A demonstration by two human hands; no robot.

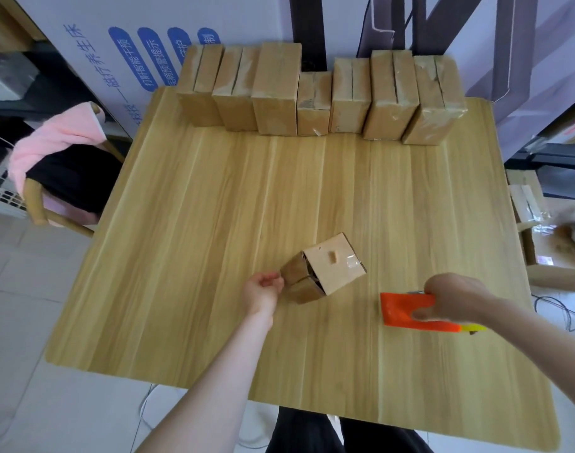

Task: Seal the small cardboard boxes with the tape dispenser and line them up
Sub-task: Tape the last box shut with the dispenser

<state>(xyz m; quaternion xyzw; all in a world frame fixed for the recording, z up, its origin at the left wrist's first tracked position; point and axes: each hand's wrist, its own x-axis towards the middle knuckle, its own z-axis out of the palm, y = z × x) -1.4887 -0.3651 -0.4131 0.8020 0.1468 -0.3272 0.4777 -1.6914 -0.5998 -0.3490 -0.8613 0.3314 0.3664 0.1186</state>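
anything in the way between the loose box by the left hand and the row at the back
Nothing visible does. Only bare table lies between the loose box and the row of boxes at the far edge; the tape dispenser, gripped by the right hand, is off to the right.

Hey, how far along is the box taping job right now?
Done: seven boxes stand in a row at the table far edge. In hand: left hand at the flap end of the eighth box, right hand gripping the orange tape dispenser. Left: tape that box, add it to the row.
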